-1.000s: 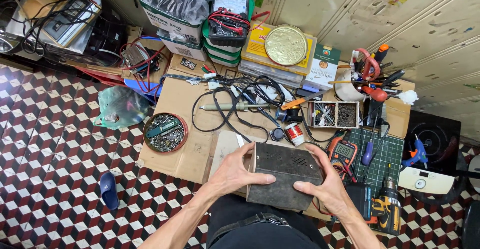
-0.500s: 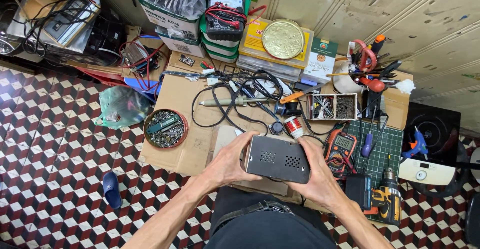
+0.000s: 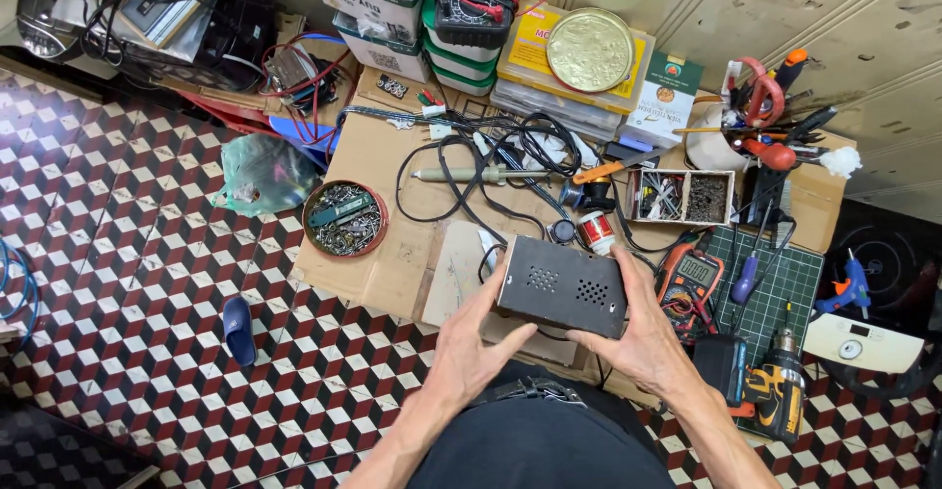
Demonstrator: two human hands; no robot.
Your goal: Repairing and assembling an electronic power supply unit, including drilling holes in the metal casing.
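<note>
**Holding the dark metal box steady with both hands**

The biggest thing here is the cardboard work top (image 3: 373, 244), lying flat on the red and white tiled floor (image 3: 128, 283). It is full of stuff. At the back stands a stack of boxes with a round gold tin lid (image 3: 590, 50) on top. On the right lies a green cutting mat (image 3: 775, 288). Near its bottom edge sits a yellow and black drill (image 3: 772, 391).

The dark metal box (image 3: 562, 286) is in the middle, lifted a bit above the cardboard, close to the person's lap. It has two little patches of holes on the side facing up. The left hand (image 3: 474, 347) holds its left end, thumb at the front and fingers curled under. The right hand (image 3: 643, 337) holds the right end, fingers up along the side. Both hands are closed on the box, one at each end.

To do this well, I think the hands should stay at the two ends like this, so the box does not tip. A black wire seems to hang under it, so turn it slowly and do not pull.

Smaller things sit close by: an orange meter (image 3: 693, 278) just beside the right hand, a round bowl of screws (image 3: 344, 218) to the left, a small red and white spool (image 3: 595, 232) just behind the box, and a blue slipper (image 3: 237, 329) on the floor.
</note>
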